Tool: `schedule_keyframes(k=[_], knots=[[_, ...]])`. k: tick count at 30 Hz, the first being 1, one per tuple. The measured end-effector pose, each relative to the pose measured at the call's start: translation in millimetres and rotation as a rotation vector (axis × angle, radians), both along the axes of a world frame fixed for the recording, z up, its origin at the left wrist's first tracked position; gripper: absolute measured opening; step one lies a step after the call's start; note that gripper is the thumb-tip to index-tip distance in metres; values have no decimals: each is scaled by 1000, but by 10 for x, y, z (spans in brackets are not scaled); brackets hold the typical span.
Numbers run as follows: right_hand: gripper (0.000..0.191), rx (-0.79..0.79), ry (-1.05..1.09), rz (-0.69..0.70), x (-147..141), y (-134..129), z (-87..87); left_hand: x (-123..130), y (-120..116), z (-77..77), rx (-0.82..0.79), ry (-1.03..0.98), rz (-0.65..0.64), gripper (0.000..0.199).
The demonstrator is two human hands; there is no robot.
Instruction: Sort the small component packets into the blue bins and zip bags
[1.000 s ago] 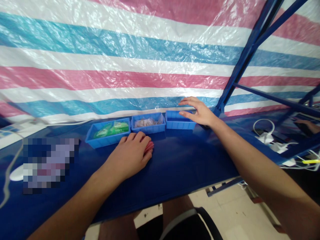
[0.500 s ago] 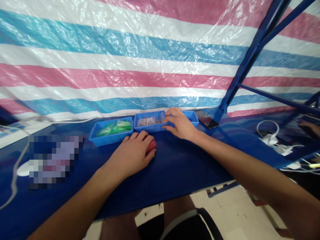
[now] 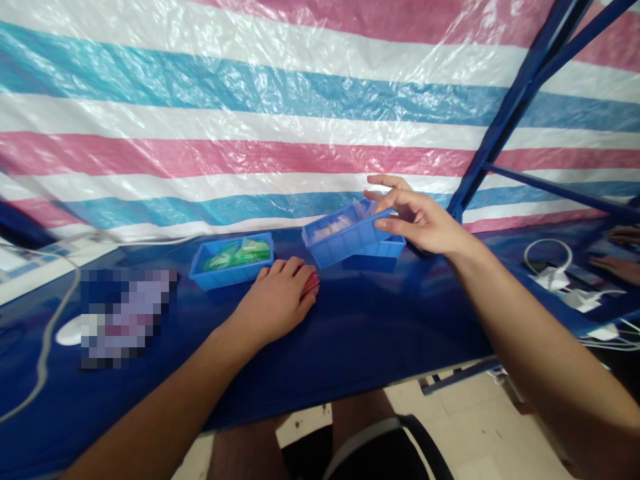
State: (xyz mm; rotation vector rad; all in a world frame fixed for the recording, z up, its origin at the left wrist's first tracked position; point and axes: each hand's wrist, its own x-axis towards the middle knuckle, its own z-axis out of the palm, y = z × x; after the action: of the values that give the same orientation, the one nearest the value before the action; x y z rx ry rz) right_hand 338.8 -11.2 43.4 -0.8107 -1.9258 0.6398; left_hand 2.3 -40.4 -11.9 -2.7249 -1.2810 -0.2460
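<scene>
My right hand (image 3: 417, 217) grips the right end of a blue bin (image 3: 340, 245) that holds small clear packets (image 3: 336, 227). This bin is tilted, its right end raised and overlapping another blue bin (image 3: 387, 248) behind it. On the table, my left hand (image 3: 280, 297) is closed over a red object (image 3: 311, 284), mostly hidden by the fingers. Just beyond that hand, to the left, a third blue bin (image 3: 233, 275) contains green packets (image 3: 253, 250).
The blue tabletop (image 3: 370, 333) runs along a striped plastic sheet (image 3: 250, 153). A blue metal frame (image 3: 500, 127) rises at right, near white cables and plugs (image 3: 553, 277). A pixelated item (image 3: 133, 317) lies left. Another person's hands (image 3: 620, 267) show at far right.
My right hand has taken hold of the middle bin, lifted its right end and shifted it right. My left hand stays over the red object. The view has shifted slightly.
</scene>
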Motion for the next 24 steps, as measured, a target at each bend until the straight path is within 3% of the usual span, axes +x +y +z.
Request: schedule_keyframes(k=[6,15,20,24], knots=[[25,-112,-106,198,167,-98,139,-1,13,3,-41,-37,11,33],[27,-162,-192,445,141,-27,77,27,-8,42,-94,-26,47,44],[33,-202,-117,401,175,-31,59,28,-16,43,-85,-22,51,45],[63,-200,-15,283,203,-82,81,20,-9,27,-85,-25,50,47]])
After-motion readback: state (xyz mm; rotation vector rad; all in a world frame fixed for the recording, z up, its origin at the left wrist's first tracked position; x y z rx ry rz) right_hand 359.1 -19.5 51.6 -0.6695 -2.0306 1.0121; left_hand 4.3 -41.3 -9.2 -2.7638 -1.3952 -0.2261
